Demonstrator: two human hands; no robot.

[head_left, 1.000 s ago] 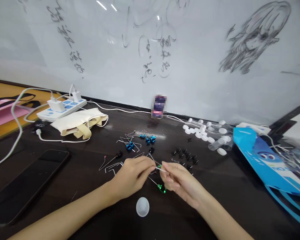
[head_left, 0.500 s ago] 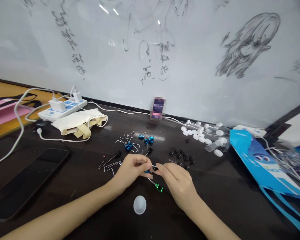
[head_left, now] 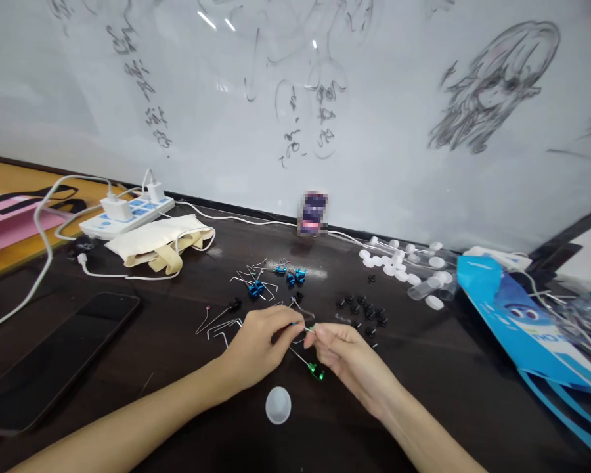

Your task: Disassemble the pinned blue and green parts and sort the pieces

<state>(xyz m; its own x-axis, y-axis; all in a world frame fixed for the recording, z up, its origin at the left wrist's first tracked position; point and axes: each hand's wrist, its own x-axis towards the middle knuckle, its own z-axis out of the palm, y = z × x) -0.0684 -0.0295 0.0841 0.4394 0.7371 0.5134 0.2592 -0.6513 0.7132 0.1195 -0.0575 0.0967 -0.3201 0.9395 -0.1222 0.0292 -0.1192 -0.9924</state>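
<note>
Over the middle of the dark table, my left hand [head_left: 264, 341] is closed in a pinch on one end of a thin metal rod [head_left: 308, 330]. My right hand [head_left: 350, 358] pinches the rod's other end, with a bit of green at the fingertips. The fingers hide most of what is held. Below them lies a metallic green piece on a thin rod [head_left: 317, 372]. Beyond my left hand are metallic blue pieces [head_left: 256, 289] with bent wires, a black piece with a wire [head_left: 234, 304] and bent metal rods [head_left: 221, 328]. A small translucent white cap [head_left: 278, 405] rests nearer to me.
Several small black parts [head_left: 369, 310] are right of my hands, with clear tubes and white caps [head_left: 396, 263] behind. A blue bag [head_left: 507, 309] lies at right. On the left are a phone [head_left: 64, 355], a cream pouch [head_left: 152, 240] and a power strip [head_left: 128, 217].
My right hand has turned so more of its palm side shows. The left fingers have shifted over the held piece, and the blue part seen there before is now mostly hidden.
</note>
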